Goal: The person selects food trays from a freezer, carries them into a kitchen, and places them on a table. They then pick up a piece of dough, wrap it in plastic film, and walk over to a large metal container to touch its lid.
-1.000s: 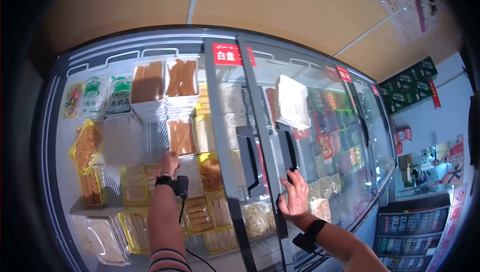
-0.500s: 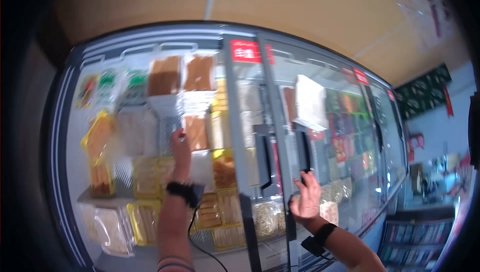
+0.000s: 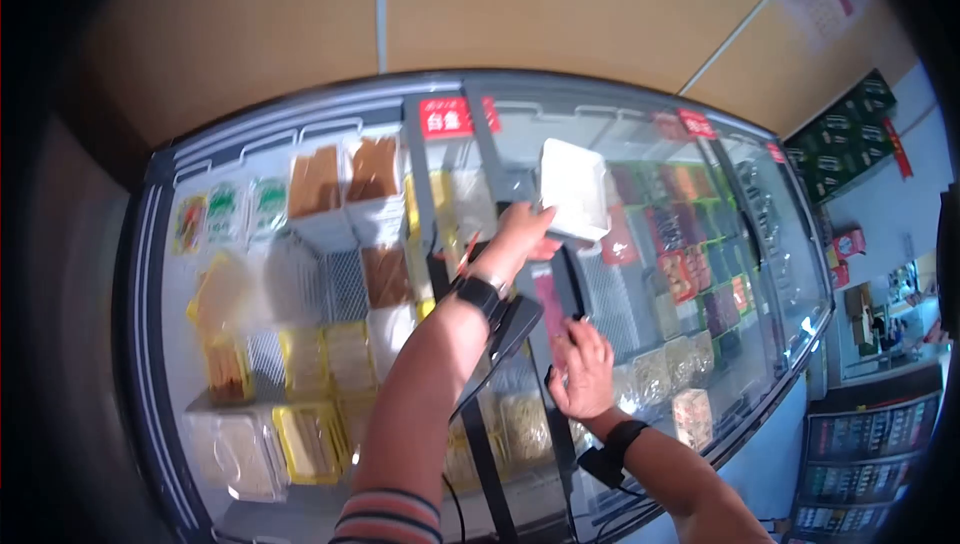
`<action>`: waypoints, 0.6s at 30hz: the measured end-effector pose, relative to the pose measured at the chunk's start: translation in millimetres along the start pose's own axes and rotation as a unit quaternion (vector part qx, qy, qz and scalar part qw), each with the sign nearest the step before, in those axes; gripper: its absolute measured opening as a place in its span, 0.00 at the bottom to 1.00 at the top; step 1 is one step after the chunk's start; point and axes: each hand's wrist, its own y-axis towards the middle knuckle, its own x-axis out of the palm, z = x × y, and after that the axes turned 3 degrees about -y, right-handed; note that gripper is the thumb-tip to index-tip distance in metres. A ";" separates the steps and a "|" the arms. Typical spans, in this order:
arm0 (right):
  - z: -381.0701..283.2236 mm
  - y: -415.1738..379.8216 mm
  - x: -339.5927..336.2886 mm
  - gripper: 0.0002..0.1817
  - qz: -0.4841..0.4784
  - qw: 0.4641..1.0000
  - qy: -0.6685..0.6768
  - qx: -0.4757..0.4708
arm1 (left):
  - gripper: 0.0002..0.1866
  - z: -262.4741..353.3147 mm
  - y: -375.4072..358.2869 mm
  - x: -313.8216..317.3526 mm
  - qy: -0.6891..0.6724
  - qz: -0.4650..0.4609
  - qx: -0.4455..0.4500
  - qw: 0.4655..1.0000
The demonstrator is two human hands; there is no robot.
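A white rectangular box [image 3: 573, 189] rests on the glass lid of a display freezer. My left hand [image 3: 518, 236] reaches across to the box's lower left corner, thumb and fingers closed around its edge; the far fingers are partly hidden. Just below a black door handle [image 3: 567, 284] is my right hand [image 3: 583, 372], fingers loosely bent and thumb apart, with the fingertips near the handle's lower end. Nothing shows in its palm. Both wrists carry a black strapped device with a cable.
In the freezer's open left part lie brown goods in white boxes [image 3: 315, 189], yellow-edged packs [image 3: 305, 444] and a clear pack [image 3: 238, 454]. Grey sliding-lid frames [image 3: 438, 179] cross the middle. Colourful packs [image 3: 680, 274] show under the right glass. A shelf [image 3: 870, 444] stands at the lower right.
My left hand has swung right from over the open compartment to the white box and closed on its corner. My right hand stays by the handle. The view has shifted slightly.
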 end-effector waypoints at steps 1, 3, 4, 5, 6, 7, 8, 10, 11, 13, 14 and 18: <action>2.0 1.5 0.1 0.29 0.012 1.000 -0.005 0.004 | 0.21 -5.6 5.8 1.0 -0.022 -0.006 0.021 1.000; -0.8 -3.5 7.0 0.28 0.026 1.000 -0.003 0.000 | 0.17 -26.3 19.0 4.0 -0.078 0.036 0.052 0.995; -1.1 -0.2 5.2 0.28 0.035 0.999 -0.002 -0.007 | 0.15 -30.9 27.7 8.4 -0.110 0.074 0.071 0.989; -2.0 1.4 4.2 0.28 0.032 0.999 -0.002 -0.009 | 0.13 -35.8 34.6 10.8 -0.112 0.097 0.074 0.986; -1.9 1.0 4.2 0.28 0.027 1.000 0.001 -0.011 | 0.11 -39.7 39.2 12.9 -0.116 0.116 0.078 0.983; -1.0 0.2 6.6 0.28 0.026 1.000 0.002 -0.011 | 0.10 -45.1 42.6 16.5 -0.129 0.123 0.108 0.978; 0.2 -1.2 7.9 0.28 0.024 1.000 -0.001 -0.009 | 0.10 -50.3 41.3 17.3 -0.144 0.126 0.137 0.972; 0.3 -0.9 10.1 0.28 0.016 1.000 -0.010 -0.011 | 0.10 -42.4 19.7 22.5 -0.186 0.134 0.171 0.958; -0.2 -0.9 9.5 0.28 0.019 1.000 -0.010 -0.010 | 0.11 -39.5 5.9 19.9 -0.195 0.122 0.189 0.955; -2.1 -0.8 6.6 0.27 0.016 1.000 -0.010 -0.004 | 0.14 -27.5 -44.3 4.6 -0.261 0.087 0.212 0.938; -4.3 -0.4 4.5 0.27 0.014 1.000 -0.012 0.003 | 0.16 -27.1 -67.4 -16.1 -0.258 0.063 0.237 0.934; -3.2 0.7 2.8 0.27 0.016 1.000 -0.001 0.001 | 0.18 -35.7 -177.0 -115.9 -0.139 0.142 0.208 0.958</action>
